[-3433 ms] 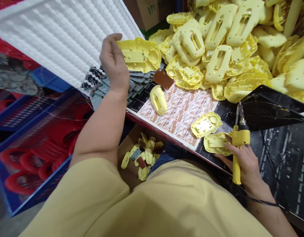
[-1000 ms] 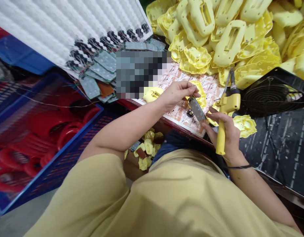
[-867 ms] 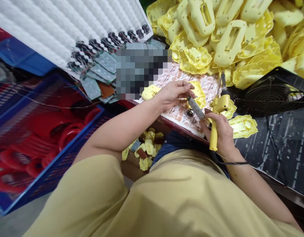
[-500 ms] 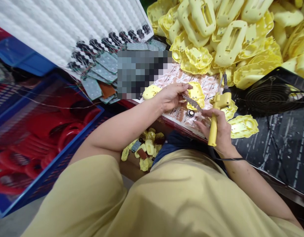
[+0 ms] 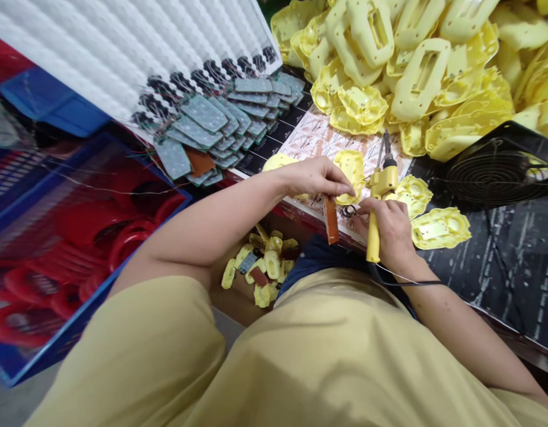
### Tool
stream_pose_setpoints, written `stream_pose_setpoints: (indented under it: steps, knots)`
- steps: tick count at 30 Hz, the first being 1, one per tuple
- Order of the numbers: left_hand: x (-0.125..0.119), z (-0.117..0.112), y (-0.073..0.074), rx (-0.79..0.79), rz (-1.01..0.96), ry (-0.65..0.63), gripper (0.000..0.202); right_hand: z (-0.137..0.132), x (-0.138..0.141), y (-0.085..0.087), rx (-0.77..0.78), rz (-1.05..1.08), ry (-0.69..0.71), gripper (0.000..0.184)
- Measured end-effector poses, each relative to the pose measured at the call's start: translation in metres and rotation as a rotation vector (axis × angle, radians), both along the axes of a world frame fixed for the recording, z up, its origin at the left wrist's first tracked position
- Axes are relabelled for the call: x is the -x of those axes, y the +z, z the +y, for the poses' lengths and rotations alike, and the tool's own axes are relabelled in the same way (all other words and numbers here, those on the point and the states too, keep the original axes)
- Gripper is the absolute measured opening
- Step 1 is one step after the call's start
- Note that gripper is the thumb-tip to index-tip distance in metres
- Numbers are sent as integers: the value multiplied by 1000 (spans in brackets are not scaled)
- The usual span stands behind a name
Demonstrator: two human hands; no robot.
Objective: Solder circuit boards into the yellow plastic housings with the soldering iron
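Observation:
My left hand point(image 5: 322, 177) pinches a brown circuit board point(image 5: 331, 220) that hangs down over the front edge of the bench. In my right hand point(image 5: 392, 228) is a yellow soldering gun point(image 5: 373, 234), its tip pointing away from me and up. My right thumb and forefinger reach to a small round black part point(image 5: 347, 210) with a light centre; whether they grip it I cannot tell. Just beyond the hands lies a yellow plastic shell half point(image 5: 350, 169), open side up. Another shell piece point(image 5: 278, 161) is partly covered by my left forearm.
Several green boards point(image 5: 205, 112) with wires and black parts lie at the back left beside white foam point(image 5: 123, 47). Yellow shells point(image 5: 419, 77) are heaped at the back right, near a black fan point(image 5: 491, 172). A blue crate point(image 5: 162, 222) holds red rings. Below, a box holds shell pieces point(image 5: 271, 264).
My left hand has turned the board from nearly edge-on to hanging down, brown face showing. The soldering gun has shifted slightly left, and my right fingertips have come to the round part.

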State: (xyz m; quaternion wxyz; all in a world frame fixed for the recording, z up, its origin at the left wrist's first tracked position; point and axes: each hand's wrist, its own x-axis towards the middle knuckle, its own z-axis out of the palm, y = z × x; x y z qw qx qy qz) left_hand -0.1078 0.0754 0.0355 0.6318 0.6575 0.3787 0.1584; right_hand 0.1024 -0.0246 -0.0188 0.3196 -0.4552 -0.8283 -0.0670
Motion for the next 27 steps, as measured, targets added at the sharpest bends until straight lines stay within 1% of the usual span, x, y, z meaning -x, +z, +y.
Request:
stream_pose_setpoints:
  steps: [1,2,4,7,11,14,16,19,22,24,27]
  knots:
    - [-1,1,3,-101,88,-97,3,0,-3,1,-9,-12,5,16]
    - [-2,1,6,-204,165,-164,6,0,-6,3,-16,-23,12,16]
    - [-7,-1,11,-392,263,-218,10,0,-9,6,-24,-27,26,16]
    - [-8,-4,14,-565,321,-227,7,-1,-7,7,-32,12,30,13]
    - [3,-9,13,-692,396,-212,14,-2,2,3,-12,13,25,12]
    - [11,-14,9,-802,452,-192,15,0,9,-1,21,-28,-15,11]
    - [16,-18,3,-882,461,-174,14,2,15,-2,39,-35,-49,12]
    - [22,-21,-9,-928,430,-140,13,6,24,-2,97,-41,-76,15]
    - [25,-20,-17,-898,397,-86,8,7,24,0,162,-52,-48,18]
    - [24,-19,-19,-889,399,-88,8,6,17,2,173,-55,-19,19]
    - [19,-20,-16,-909,410,-140,12,5,3,4,149,-67,3,17]
